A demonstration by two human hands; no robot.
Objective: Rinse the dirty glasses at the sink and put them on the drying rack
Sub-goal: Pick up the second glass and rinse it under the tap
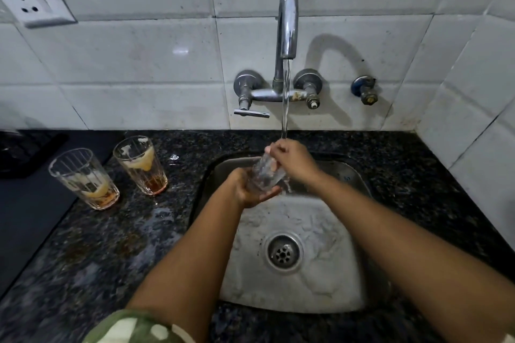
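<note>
You have a clear glass tilted over the sink, under the stream running from the tap. Your left hand cups its base from below, fingers curled round it, while your right hand grips the rim end from above, with fingers that seem to reach inside (the blur of water and glass makes that hard to confirm). Two more glasses stand upright on the dark counter left of the sink: the near glass and the far glass, close together but apart, each with brown liquid at the bottom and pale residue on the wall. A black mat lies just beside the near glass.
</note>
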